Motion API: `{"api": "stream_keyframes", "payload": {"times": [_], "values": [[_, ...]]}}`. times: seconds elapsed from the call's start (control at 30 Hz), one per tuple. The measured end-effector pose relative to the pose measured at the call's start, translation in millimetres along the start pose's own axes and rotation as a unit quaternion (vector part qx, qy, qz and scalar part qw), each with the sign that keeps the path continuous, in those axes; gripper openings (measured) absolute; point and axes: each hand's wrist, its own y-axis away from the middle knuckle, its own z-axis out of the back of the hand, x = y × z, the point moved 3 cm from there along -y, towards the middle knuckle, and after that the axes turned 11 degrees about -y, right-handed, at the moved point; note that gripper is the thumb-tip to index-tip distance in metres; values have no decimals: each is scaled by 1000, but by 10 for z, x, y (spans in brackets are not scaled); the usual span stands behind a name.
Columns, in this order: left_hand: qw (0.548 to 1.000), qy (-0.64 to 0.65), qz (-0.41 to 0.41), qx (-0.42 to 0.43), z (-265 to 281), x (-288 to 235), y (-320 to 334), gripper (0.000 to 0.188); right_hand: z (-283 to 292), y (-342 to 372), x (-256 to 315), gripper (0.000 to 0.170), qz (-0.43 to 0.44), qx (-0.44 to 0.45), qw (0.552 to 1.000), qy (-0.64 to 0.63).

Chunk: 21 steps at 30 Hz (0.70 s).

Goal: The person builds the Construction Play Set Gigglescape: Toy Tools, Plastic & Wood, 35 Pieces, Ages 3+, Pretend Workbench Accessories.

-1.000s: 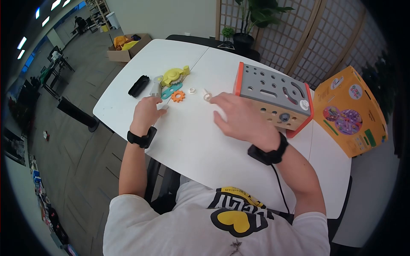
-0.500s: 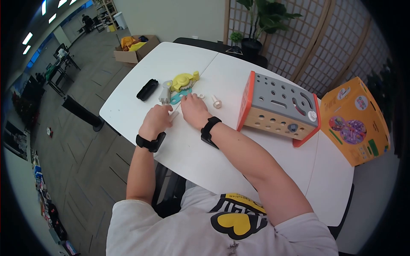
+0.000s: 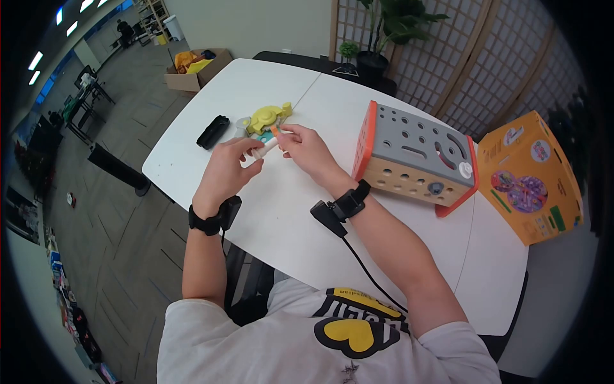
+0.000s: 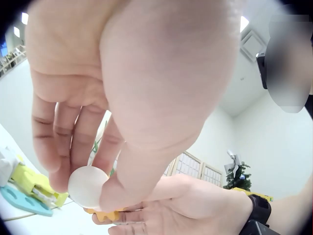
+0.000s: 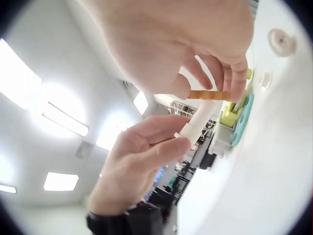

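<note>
My left hand (image 3: 224, 168) pinches a white toy bolt (image 5: 195, 126) by its head, between thumb and fingers. The bolt's round head (image 4: 88, 187) faces the left wrist camera. My right hand (image 3: 310, 152) grips an orange toy gear (image 5: 208, 95) by its edge. The bolt's tip is right at the gear's face in the right wrist view. Behind the hands lie a yellow toy piece (image 3: 268, 118), a teal strip with holes (image 5: 243, 120) and a grey toy piece (image 5: 221, 140), partly hidden by the left hand in the head view.
A black tray-like case (image 3: 213, 132) lies to the left. Another white bolt (image 5: 280, 42) and a small white nut (image 5: 265, 80) sit on the table (image 3: 307, 224). To the right stand a grey and orange toy workbench box (image 3: 416, 144) and a yellow carton (image 3: 527, 176).
My right hand first moved left to the small parts, then took up the orange gear from the table. My left hand has lifted the white bolt, and the two hands have come together.
</note>
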Motion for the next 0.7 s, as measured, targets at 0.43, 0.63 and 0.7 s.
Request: {"api": "stream_keyframes", "payload": {"times": [0.43, 0.63, 0.7], "values": [[981, 140, -91, -100, 22, -540, -120, 46, 236, 687, 430, 74, 30, 138, 952, -273], [979, 116, -149, -70, -161, -750, -134, 43, 463, 1066, 559, 64, 75, 107, 978, -160], [971, 108, -197, -81, -223, -880, -136, 39, 528, 1227, 564, 56, 134, 67, 987, -59]]}}
